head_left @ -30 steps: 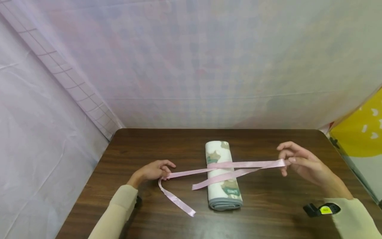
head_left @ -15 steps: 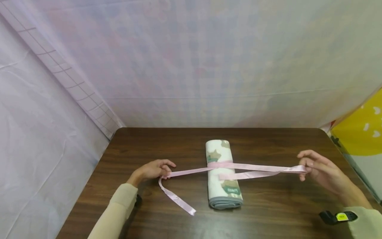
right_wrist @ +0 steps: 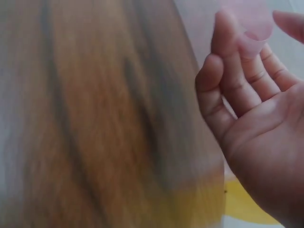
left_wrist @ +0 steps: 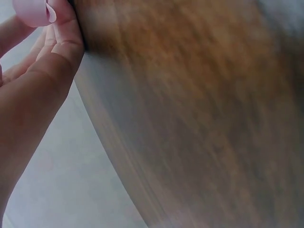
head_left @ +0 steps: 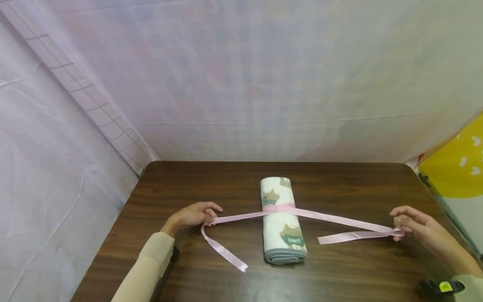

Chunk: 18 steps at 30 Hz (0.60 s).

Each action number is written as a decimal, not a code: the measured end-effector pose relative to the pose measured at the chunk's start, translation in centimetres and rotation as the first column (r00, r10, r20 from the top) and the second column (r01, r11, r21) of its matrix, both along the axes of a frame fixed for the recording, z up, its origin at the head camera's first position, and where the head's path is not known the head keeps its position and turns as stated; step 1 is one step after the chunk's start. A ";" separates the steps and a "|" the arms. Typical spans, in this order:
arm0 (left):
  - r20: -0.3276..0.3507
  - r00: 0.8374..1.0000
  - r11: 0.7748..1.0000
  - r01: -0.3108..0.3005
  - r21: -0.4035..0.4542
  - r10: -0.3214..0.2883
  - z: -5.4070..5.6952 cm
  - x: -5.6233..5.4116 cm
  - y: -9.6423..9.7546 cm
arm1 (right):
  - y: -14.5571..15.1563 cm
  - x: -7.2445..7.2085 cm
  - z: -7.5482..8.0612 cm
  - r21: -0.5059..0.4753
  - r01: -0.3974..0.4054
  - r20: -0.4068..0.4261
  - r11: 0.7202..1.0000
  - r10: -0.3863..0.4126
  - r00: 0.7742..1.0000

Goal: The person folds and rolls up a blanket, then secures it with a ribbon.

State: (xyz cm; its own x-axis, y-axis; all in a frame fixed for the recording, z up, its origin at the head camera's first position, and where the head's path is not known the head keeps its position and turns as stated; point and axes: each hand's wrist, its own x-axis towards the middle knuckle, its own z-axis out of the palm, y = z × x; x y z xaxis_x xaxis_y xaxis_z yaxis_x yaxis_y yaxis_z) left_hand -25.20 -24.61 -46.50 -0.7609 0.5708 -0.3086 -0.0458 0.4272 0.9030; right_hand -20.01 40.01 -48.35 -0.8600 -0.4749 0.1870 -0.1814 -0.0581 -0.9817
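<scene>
Between both hands [head_left: 192,214] [head_left: 419,226], ribbon [head_left: 339,219] across cloth [head_left: 277,234]

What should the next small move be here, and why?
Probably bring the right hand in over the patterned cloth, so its side of the pink ribbon can cross the one in the left hand. The ribbon lies across the cloth, runs nearly straight out to both hands, and leaves a free tail past each.
</scene>
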 end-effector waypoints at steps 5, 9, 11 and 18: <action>-0.061 0.998 0.999 0.019 -0.031 -0.020 -0.2 -0.1 0.1 | 0.5 0.6 -0.2 0.385 0.240 -0.131 0.891 -0.205 0.970; -0.087 0.996 0.999 0.012 -0.051 -0.016 0.0 0.0 0.3 | 0.3 0.5 -0.4 0.419 0.290 -0.204 0.860 -0.222 0.954; -0.095 0.995 0.998 0.003 -0.064 -0.009 0.2 0.1 0.6 | 0.2 0.4 -0.5 0.416 0.311 -0.218 0.854 -0.239 0.946; -0.206 0.977 0.986 0.013 -0.165 -0.048 1.1 0.3 2.2 | 0.1 0.3 -0.8 0.492 0.414 -0.186 0.766 -0.372 0.909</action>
